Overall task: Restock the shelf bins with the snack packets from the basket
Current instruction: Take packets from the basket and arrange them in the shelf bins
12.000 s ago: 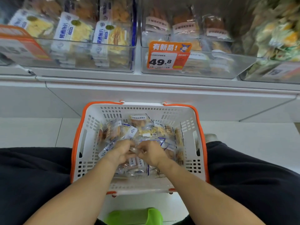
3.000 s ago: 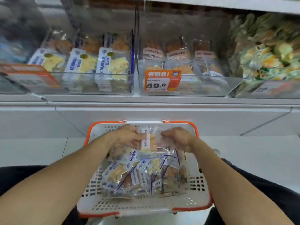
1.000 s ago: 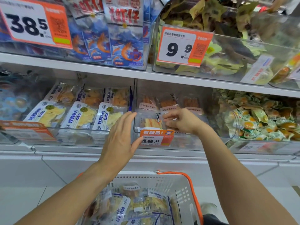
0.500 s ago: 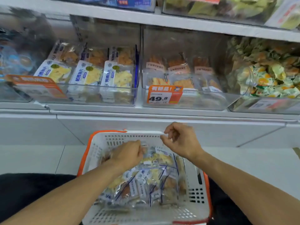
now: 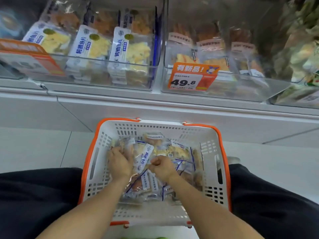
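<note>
While both hands reach into the basket (image 5: 96, 159), left hand (image 5: 119, 162) (fingers hidden) on packets (image 5: 174, 152), right hand (image 5: 161, 167) pinching one packet (image 5: 144, 159).

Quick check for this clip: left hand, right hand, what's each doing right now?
Left hand: in the basket, fingers curled on a packet.
Right hand: fingers curled, pinching the blue-labelled packet.

Shop aisle: clear shelf bins (image 5: 110, 69) of packaged snacks at 12 o'clock, orange price tag (image 5: 192, 76) at 1, shopping basket (image 5: 212, 152) at 6.
</note>
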The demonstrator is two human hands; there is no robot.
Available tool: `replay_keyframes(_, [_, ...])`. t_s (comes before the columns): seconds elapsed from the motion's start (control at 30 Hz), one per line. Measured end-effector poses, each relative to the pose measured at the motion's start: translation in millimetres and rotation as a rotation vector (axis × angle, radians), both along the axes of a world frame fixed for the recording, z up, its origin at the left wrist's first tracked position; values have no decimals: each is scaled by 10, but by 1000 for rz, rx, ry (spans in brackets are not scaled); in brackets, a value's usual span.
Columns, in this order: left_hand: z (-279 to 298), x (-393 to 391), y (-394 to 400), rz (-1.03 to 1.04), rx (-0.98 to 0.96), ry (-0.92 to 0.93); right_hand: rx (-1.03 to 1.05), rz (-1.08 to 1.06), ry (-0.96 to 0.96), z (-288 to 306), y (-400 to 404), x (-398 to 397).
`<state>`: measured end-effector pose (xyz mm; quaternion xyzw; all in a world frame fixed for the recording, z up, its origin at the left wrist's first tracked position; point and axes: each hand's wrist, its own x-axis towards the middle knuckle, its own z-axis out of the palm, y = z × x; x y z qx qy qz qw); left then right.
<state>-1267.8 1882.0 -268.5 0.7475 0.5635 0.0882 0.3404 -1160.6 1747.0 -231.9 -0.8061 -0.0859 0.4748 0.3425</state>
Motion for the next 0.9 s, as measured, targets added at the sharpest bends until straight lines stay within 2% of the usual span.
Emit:
replay_keyframes(0.13, [58, 90, -8, -2, -18, -69, -32, -22, -33, 30, 182, 91])
replay_keyframes(0.27, [105, 59, -2, -68, -49, -91, 21, -130, 156, 12, 354, 63])
replay_keyframes(0.37, [326, 80, 8, -131, -159, -125, 31, -72, 200, -28, 429, 31])
replay_keyframes(0.53, [992, 131, 284, -34, -405, -235, 286, -133, 369, 167, 380, 100])
replay_keyframes(0.63, [1406, 223, 521, -27, -592, -265, 295, -15, 367, 340, 335, 154])
replay_keyframes(0.77, [1965, 357, 784, -202, -595, -246, 440, 40, 407, 694, 345, 248])
replay_keyframes(0.9, [2548, 388, 950, -609, -424, 13, 509, 115, 388, 1057, 377, 386])
